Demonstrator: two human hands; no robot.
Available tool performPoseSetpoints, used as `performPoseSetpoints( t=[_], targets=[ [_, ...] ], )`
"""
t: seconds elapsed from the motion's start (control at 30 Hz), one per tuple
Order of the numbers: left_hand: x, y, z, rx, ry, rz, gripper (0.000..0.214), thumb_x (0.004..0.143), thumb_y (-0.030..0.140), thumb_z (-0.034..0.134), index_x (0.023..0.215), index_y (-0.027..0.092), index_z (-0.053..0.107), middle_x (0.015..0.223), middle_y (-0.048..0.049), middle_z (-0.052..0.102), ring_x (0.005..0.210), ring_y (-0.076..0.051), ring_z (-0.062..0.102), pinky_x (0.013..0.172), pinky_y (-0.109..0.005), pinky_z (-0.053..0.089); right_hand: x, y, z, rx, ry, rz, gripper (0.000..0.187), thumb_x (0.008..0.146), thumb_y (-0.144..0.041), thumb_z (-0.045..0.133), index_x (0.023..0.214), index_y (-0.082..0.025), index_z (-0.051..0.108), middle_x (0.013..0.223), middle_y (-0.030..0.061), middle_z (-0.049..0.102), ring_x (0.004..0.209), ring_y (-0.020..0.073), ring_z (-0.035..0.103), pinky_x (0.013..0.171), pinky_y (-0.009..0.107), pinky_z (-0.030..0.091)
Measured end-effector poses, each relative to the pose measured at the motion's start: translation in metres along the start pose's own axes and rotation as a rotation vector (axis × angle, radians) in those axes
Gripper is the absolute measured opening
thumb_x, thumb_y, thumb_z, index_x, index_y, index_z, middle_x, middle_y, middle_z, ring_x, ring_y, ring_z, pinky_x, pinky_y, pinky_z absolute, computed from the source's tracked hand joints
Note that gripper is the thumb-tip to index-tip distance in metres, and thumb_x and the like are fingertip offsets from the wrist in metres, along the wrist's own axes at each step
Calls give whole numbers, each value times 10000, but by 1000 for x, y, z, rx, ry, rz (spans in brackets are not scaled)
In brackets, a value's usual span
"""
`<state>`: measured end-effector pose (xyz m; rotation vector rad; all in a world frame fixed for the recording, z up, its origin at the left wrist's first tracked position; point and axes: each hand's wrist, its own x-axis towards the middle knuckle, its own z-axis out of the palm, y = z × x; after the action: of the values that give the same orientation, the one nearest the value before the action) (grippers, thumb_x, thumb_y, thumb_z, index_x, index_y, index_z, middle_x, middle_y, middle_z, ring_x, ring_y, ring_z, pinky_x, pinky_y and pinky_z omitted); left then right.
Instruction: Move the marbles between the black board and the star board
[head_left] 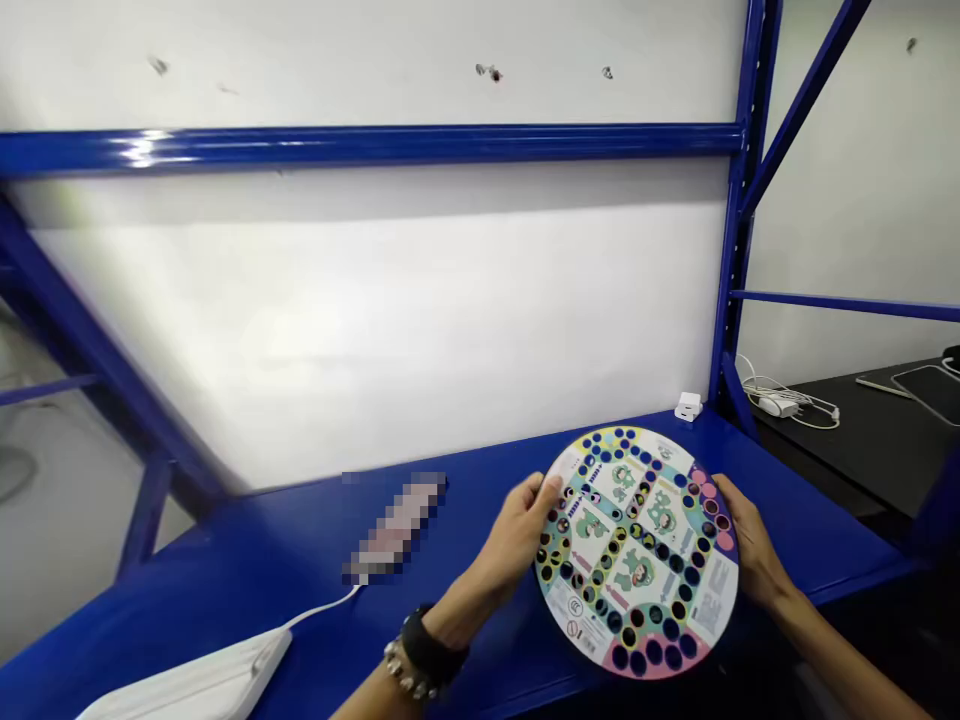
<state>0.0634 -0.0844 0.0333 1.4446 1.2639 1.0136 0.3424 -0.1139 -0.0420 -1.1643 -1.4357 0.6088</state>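
A round ludo board (637, 575) is held up between my hands over the blue tabletop, tilted so its printed face shows. White squares with green cartoon dinosaurs fill its middle, and rows of dark circles run around them. My left hand (514, 530) grips the board's left rim, its thumb on the face and its fingers behind. On the opposite rim, my right hand (754, 550) is closed around the edge, with most of its fingers hidden behind the board. A dark band and a beaded bracelet circle my left wrist.
A blurred-out flat device (401, 525) lies on the blue table (300, 540), joined by a white cable to a white power strip (195, 685). A white charger (688, 406) stands at the back right. Blue shelf posts (731, 250) frame the table; tangled white cables (795, 400) lie beyond.
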Motion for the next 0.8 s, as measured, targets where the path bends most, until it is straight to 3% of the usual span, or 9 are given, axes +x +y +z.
performPoseSetpoints(
  t=[0.07,0.23,0.3,0.37,0.47,0.57,0.67,0.8],
  targets=[
    [19,-23,6,50,-81,-65,522,749,737,508,722,227,399,633,47,494,575,-135,495,546,-252,396,1,3,2,-10,-23,63,340,845,-515,552,971,-203,604,854,42,670,718,200,612,645,296,504],
    [53,-53,-6,513,12,52,453,798,667,461,711,225,423,691,16,550,671,-166,518,607,-275,393,4,10,5,-199,16,140,361,918,-474,445,1103,-205,600,895,43,671,595,161,575,591,307,494],
    [56,-55,-8,679,-12,42,377,842,585,448,758,219,477,763,-11,616,721,-186,561,645,-292,405,4,9,5,-283,-61,125,417,920,-512,452,1171,-212,596,1026,67,675,708,181,622,699,337,532],
    [55,-56,-6,766,-29,38,315,870,514,438,839,216,532,856,-33,662,782,-201,598,684,-302,420,2,5,5,-379,-205,86,481,897,-551,501,1242,-229,594,1206,93,638,953,228,644,883,382,523],
    [49,-55,-5,766,-14,99,284,886,448,432,960,212,571,997,-57,681,908,-214,622,763,-312,445,-2,-1,6,-524,-402,38,591,872,-595,536,1364,-268,555,1451,99,496,1292,303,496,1093,465,392],
    [41,-54,-9,724,-32,135,323,901,454,413,992,199,590,1024,-73,683,914,-224,626,784,-332,462,-3,-3,9,-595,-484,34,667,896,-634,486,1465,-286,461,1569,85,364,1403,331,373,1156,536,286],
    [37,-54,-15,667,-63,139,373,899,477,441,1060,187,612,1051,-83,693,879,-223,633,785,-343,480,0,-4,16,-622,-462,7,645,925,-637,436,1465,-286,464,1576,76,360,1402,330,374,1150,543,290],
    [39,-60,-17,703,-89,179,398,915,427,447,1177,186,624,1159,-95,685,957,-237,636,870,-373,491,5,-7,25,-697,-413,-25,590,941,-594,428,1402,-247,550,1499,107,474,1332,342,450,1082,536,371]
  ],
)
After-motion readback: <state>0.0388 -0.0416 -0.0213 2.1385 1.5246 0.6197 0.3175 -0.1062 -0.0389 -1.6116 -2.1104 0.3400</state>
